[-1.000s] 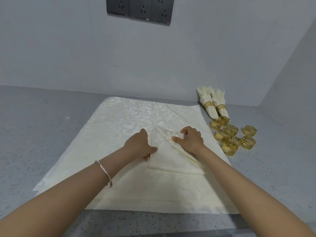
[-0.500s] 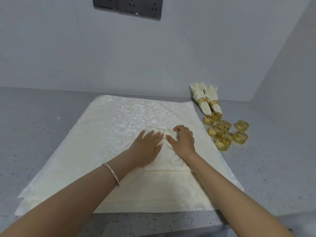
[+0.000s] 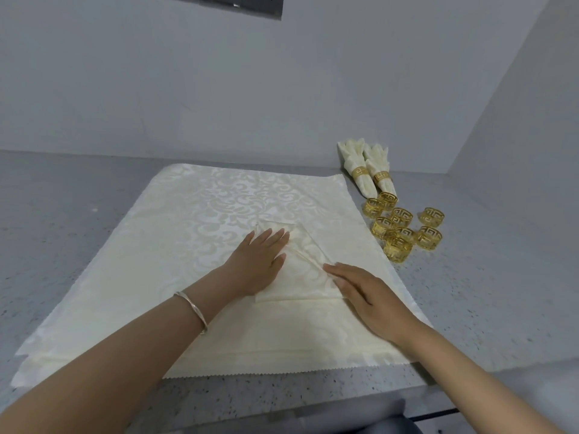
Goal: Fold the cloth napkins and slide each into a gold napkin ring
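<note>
A cream damask napkin [image 3: 305, 270], folded small with a diagonal crease, lies on top of a stack of flat cream napkins [image 3: 194, 220]. My left hand [image 3: 261, 261] presses flat on its left half, fingers straight. My right hand [image 3: 366, 292] lies flat along the napkin's lower right edge, fingers pointing left onto the crease. Several loose gold napkin rings [image 3: 404, 227] stand to the right of the stack. Two finished napkins in gold rings [image 3: 366, 172] lie behind them near the wall.
The grey speckled counter [image 3: 62, 214] runs to a grey wall behind and a side wall at the right. A dark socket panel [image 3: 250, 4] hangs high on the back wall. The counter's front edge is just below the stack.
My right hand has slid down and right along the fold, from the napkin's top to its lower right edge. The left hand stays flat on the napkin. The view has tilted down.
</note>
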Action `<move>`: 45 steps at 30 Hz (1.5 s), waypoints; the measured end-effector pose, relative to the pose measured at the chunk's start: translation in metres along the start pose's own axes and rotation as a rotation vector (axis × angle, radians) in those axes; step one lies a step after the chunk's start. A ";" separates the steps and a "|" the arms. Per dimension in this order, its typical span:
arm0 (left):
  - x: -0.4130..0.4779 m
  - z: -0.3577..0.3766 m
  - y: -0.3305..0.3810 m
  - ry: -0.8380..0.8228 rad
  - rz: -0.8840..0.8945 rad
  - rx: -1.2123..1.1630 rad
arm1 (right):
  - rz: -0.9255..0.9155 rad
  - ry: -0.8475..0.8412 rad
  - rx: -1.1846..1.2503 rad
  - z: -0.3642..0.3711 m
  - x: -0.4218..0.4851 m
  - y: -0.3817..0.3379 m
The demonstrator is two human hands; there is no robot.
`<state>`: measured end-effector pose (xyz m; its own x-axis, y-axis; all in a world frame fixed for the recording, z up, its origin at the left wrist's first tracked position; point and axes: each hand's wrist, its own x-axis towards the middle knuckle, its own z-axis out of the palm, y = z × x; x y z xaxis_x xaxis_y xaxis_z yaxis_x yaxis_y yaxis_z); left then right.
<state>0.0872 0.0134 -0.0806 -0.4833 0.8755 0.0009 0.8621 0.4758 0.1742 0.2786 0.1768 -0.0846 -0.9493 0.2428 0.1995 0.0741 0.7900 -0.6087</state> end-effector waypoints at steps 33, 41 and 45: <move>-0.017 -0.022 -0.029 0.185 -0.039 -0.631 | -0.063 0.126 -0.268 0.003 0.026 -0.015; 0.000 -0.013 -0.029 0.239 -0.101 -0.644 | -0.003 0.171 -0.241 0.008 0.037 -0.018; 0.003 -0.008 -0.024 0.293 -0.079 -0.571 | -0.090 0.102 -0.342 0.012 0.039 -0.014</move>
<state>0.0632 0.0040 -0.0767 -0.6328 0.7421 0.2211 0.6448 0.3469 0.6812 0.2369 0.1681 -0.0772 -0.9226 0.2054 0.3266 0.1063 0.9491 -0.2965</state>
